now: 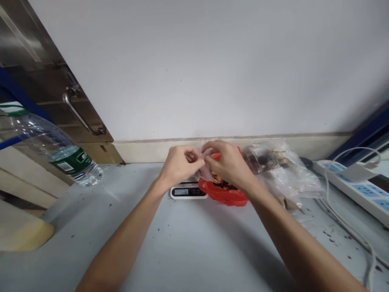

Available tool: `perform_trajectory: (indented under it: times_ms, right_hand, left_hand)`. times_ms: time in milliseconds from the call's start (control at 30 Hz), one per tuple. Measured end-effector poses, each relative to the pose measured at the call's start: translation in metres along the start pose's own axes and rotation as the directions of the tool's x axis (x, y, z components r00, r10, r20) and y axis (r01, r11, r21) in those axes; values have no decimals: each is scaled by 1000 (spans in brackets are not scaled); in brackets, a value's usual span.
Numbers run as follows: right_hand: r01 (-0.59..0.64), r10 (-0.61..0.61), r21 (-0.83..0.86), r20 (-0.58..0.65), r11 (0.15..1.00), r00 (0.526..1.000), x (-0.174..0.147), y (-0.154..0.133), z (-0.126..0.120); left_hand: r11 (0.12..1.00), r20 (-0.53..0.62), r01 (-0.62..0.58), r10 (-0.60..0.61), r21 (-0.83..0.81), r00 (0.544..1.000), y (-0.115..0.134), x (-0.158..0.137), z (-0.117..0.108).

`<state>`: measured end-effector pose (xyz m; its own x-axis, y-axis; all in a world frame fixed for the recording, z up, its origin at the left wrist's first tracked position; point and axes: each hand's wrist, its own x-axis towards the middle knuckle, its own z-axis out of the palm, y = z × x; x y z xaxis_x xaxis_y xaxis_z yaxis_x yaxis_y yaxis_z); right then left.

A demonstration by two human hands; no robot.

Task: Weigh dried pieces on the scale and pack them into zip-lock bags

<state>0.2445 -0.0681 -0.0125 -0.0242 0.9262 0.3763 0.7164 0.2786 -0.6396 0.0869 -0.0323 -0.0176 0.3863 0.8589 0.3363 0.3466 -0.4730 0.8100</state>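
My left hand [181, 163] and my right hand [226, 162] meet above a small digital scale [189, 193]. Both are closed, fingers pinching a clear plastic bag [206, 172] between them. Partly hidden by my hands, the bag hangs over the scale; what it holds, I cannot make out. A red plastic bag [225, 197] lies open just right of the scale, beneath my right hand, with brown dried pieces [216, 178] inside. Digits show on the scale's display, too small to read surely.
Clear bags [281, 162] of dark and pale dried goods lie to the right, near a white power strip [358, 186] and a looping white cable [330, 198]. A water bottle [65, 152] and a yellowish container [27, 231] stand left. A wall [194, 73] closes off the back.
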Motion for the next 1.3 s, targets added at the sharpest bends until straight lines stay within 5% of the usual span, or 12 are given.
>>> perform_trajectory:
  times_ms: [200, 300, 400, 500, 600, 767, 967, 1167, 1300]
  right_hand:
    - [-37, 33, 14, 236, 999, 971, 0, 8, -5]
    - [-26, 9, 62, 252, 998, 968, 1, 14, -15]
    - [-14, -14, 142, 195, 990, 981, 2, 20, -27]
    - [-9, -23, 177, 175, 984, 984, 4, 26, -40]
    - [-20, -19, 182, 209, 983, 978, 4, 36, -53]
    - [-124, 70, 150, 325, 981, 943, 2, 62, -78]
    - [-174, 91, 107, 533, 979, 841, -7, 88, -114]
    - [-211, 190, -2, 445, 977, 875, -10, 100, -127]
    - [-189, 185, -30, 390, 982, 902, -8, 99, -122]
  left_hand:
    - [984, 13, -178, 178, -20, 984, -1, -4, 1]
    - [976, -207, -214, 215, 27, 954, -9, 3, -2]
    - [998, -357, -20, -4, -64, 934, -20, 11, -3]
    - [896, -161, 247, -324, -369, 932, -26, 17, -2]
    - [761, -54, 297, -398, -577, 916, -26, 20, 4]
    - [801, -91, 181, -280, -571, 956, -22, 33, 12]
    - [916, -29, 133, -155, -378, 988, -11, 54, 15]
    - [984, 14, -161, 162, -71, 987, 22, 62, 11]
    - [971, 65, -232, 228, 54, 971, 44, 60, 6]
